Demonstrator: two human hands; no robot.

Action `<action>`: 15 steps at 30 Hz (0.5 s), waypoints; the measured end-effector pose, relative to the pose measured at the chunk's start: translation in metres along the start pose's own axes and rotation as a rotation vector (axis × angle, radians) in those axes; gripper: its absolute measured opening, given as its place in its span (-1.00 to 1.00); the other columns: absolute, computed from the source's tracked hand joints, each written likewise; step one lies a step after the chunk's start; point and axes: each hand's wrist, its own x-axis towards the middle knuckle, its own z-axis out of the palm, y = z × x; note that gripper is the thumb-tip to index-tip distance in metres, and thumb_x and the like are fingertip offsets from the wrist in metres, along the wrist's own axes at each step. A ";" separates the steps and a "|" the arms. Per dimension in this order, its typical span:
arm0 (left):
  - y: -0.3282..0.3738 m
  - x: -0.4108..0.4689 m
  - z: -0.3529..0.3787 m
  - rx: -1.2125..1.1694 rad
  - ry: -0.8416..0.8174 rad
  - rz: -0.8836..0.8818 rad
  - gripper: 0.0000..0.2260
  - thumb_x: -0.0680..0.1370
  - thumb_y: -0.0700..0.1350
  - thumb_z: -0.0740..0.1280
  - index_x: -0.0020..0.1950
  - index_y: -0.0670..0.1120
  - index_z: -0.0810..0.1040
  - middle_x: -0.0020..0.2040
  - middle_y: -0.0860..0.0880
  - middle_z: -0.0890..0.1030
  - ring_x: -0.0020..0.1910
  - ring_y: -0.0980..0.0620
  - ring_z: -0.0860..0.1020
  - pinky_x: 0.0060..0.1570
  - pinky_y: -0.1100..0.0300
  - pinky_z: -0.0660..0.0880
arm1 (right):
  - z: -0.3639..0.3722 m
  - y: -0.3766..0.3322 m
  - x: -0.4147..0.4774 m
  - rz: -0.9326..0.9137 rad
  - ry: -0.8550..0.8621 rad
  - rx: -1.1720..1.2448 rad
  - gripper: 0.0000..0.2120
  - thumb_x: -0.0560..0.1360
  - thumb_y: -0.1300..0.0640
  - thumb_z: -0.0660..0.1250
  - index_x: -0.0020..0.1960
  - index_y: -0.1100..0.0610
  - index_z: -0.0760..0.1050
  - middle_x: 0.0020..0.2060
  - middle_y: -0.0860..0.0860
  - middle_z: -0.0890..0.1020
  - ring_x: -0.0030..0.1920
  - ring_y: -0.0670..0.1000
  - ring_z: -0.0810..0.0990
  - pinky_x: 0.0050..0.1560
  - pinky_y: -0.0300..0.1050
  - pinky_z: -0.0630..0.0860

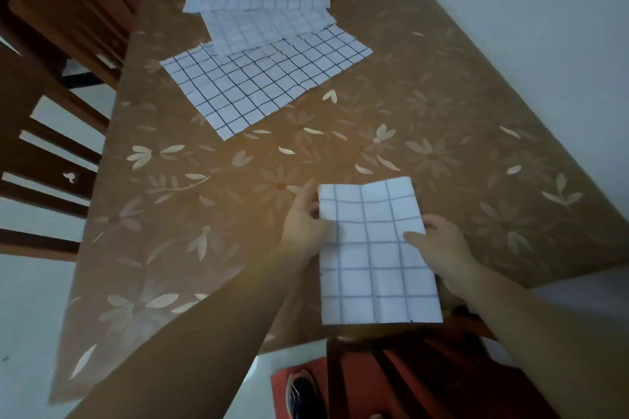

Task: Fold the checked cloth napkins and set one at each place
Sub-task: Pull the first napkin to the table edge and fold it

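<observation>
Brown, flower-patterned covering lies over the surface [374, 133], with a pale wall [544, 27] behind. Reference item: the folded napkin [374, 265], a checked rectangle at the near edge of the surface, its near end appearing to overhang that edge. The left hand [304, 228] holds the folded napkin's left edge, thumb on top and forefinger straight alongside. The right hand [442, 245] holds its right edge, thumb on top and fingers curled over the side. Three unfolded napkins [265, 85] lie overlapped, well beyond the folded napkin and to its far left. A side chair [51, 153] stands well to the left of the folded napkin, and a near chair [408, 381] sits just below its near end. Assessment: one napkin is being finished and placed; three remain unfolded. To do this step well, the layers should be squared before letting go, the far end pressed flat where it bows upward, and the piece slid away from the overhang. Risk: thin cloth may spring open.
</observation>
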 end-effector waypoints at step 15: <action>-0.035 0.002 0.018 1.438 -0.192 0.453 -0.36 0.57 0.36 -0.19 0.58 0.13 -0.26 0.58 0.00 -0.31 0.53 -0.03 -0.38 0.47 -0.15 -0.33 | 0.004 0.021 0.032 -0.502 0.045 -1.236 -0.23 0.46 -0.30 -0.35 0.58 0.01 -0.09 0.58 -0.05 -0.09 0.56 -0.03 -0.14 0.49 0.12 -0.03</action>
